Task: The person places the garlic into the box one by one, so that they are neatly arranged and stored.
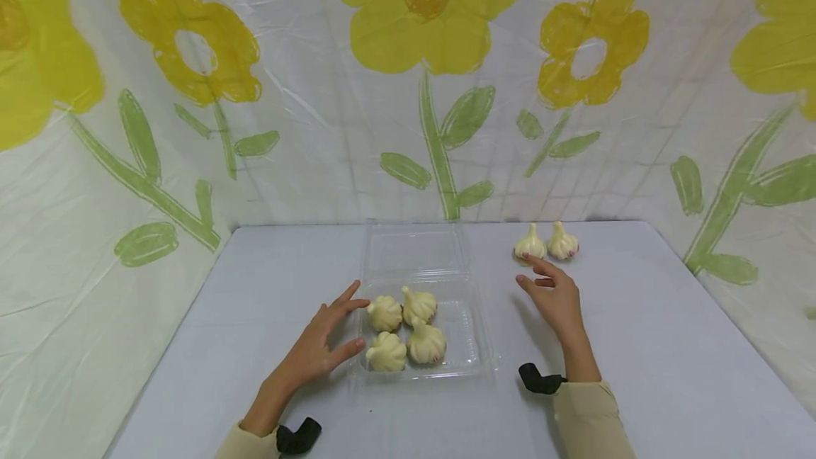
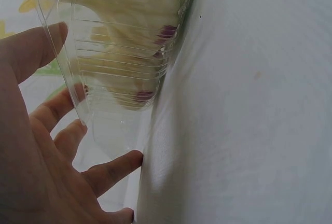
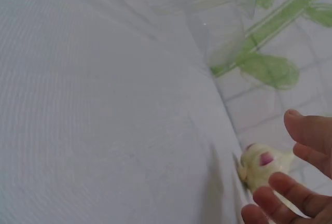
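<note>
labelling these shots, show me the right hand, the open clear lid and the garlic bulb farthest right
right hand (image 1: 561,303): head view, back of the hand
open clear lid (image 1: 414,249): head view, middle of its panel
garlic bulb farthest right (image 1: 563,245): head view, its rounded body

Found clear, glossy plastic, ribbed, in container (image 1: 460,321) at 6 o'clock. Noted smooth, waxy finish on garlic bulbs (image 1: 427,344), same position. Recorded matt, finely textured cloth-like table cover (image 1: 274,282) at 8 o'clock; creased, slightly shiny backdrop (image 1: 306,161) at 12.
</note>
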Motion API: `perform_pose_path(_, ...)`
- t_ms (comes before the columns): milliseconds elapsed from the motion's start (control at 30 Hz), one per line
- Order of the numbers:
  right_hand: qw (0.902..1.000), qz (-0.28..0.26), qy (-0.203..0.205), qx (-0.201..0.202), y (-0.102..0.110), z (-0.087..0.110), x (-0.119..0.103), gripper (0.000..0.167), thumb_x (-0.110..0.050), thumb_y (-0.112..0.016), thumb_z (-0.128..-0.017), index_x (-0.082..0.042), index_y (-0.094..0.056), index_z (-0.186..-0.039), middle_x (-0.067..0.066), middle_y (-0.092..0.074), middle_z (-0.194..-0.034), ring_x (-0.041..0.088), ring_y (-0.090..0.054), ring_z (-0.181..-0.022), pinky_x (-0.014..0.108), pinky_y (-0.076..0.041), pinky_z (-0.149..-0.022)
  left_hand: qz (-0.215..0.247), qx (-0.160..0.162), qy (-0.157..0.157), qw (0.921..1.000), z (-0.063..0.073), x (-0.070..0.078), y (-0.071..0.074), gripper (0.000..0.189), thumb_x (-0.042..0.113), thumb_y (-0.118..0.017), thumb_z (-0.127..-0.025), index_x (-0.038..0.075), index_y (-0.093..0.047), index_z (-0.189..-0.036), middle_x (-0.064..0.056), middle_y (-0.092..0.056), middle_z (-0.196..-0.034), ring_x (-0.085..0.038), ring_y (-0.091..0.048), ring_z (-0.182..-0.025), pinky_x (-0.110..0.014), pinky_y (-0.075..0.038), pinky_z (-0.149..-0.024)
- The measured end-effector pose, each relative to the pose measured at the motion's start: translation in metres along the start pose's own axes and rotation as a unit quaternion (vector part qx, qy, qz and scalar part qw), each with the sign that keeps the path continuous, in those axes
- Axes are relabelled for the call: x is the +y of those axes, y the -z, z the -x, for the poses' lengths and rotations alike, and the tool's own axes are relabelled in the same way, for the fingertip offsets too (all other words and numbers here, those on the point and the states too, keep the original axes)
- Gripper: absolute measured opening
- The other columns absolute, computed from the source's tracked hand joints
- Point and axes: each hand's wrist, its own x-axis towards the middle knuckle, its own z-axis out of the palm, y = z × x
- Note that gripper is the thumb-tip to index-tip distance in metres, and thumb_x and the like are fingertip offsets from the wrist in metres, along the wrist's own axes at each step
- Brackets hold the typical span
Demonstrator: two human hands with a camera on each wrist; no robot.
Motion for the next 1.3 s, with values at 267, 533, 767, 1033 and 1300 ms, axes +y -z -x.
perform_pose_path(267, 0.9996, 0.000, -0.029, -0.001, -0.001, -0.002, 0.009, 0.065, -0.030, -0.072, -0.096, -0.013, -0.047, -0.153, 0.026, -0.053, -0.147, 0.040, -0.062, -0.122, 0.020, -0.048, -0.075, 0.000, -0.004, -0.002, 1.0000, 0.000, -0.003, -0.001, 0.058, 0.025, -0.071, -0.093, 0.017, -0.051, -0.148, -0.012, -0.027, -0.169, -0.044, -0.033, -0.151, -0.084, -0.011, -0.111)
perform_pose_path(533, 0.9992, 0.000, -0.017, 0.035, -0.002, -0.016, 0.017, 0.070, -0.031, -0.072, -0.096, -0.011, -0.041, -0.156, 0.025, -0.050, -0.150, 0.038, -0.066, -0.111, 0.014, -0.047, -0.064, 0.001, -0.005, -0.003, 1.0000, 0.000, -0.003, 0.000, 0.058, 0.027, -0.070, -0.094, 0.021, -0.051, -0.148, -0.013, -0.028, -0.168, -0.043, -0.032, -0.152, -0.084, -0.011, -0.111)
perform_pose_path(767, 0.9995, 0.010, -0.019, 0.024, -0.001, -0.037, 0.021, 0.078, -0.033, -0.071, -0.096, -0.011, -0.032, -0.160, 0.025, -0.044, -0.156, 0.036, -0.064, -0.107, 0.017, -0.048, -0.062, -0.002, -0.006, -0.001, 1.0000, -0.001, -0.004, 0.000, 0.058, 0.027, -0.070, -0.094, 0.021, -0.051, -0.148, -0.010, -0.028, -0.169, -0.042, -0.032, -0.152, -0.084, -0.011, -0.112)
perform_pose_path(1033, 0.9998, 0.012, -0.007, 0.017, -0.006, -0.054, 0.025, 0.077, -0.036, -0.070, -0.096, -0.003, -0.035, -0.157, 0.027, -0.046, -0.154, 0.038, -0.054, -0.121, 0.047, -0.047, -0.097, -0.001, -0.006, -0.001, 1.0000, 0.001, -0.003, 0.000, 0.059, 0.025, -0.071, -0.093, 0.019, -0.052, -0.148, -0.010, -0.027, -0.169, -0.043, -0.032, -0.152, -0.084, -0.011, -0.112)
perform_pose_path(1300, 0.9992, 0.016, 0.013, 0.036, -0.012, -0.066, 0.027, 0.076, -0.033, -0.073, -0.095, -0.001, -0.039, -0.155, 0.029, -0.050, -0.149, 0.043, -0.043, -0.143, 0.057, -0.030, -0.120, -0.009, -0.006, -0.003, 0.9999, 0.000, -0.004, -0.001, 0.058, 0.029, -0.069, -0.094, 0.019, -0.051, -0.148, -0.010, -0.027, -0.169, -0.043, -0.032, -0.151, -0.084, -0.012, -0.111)
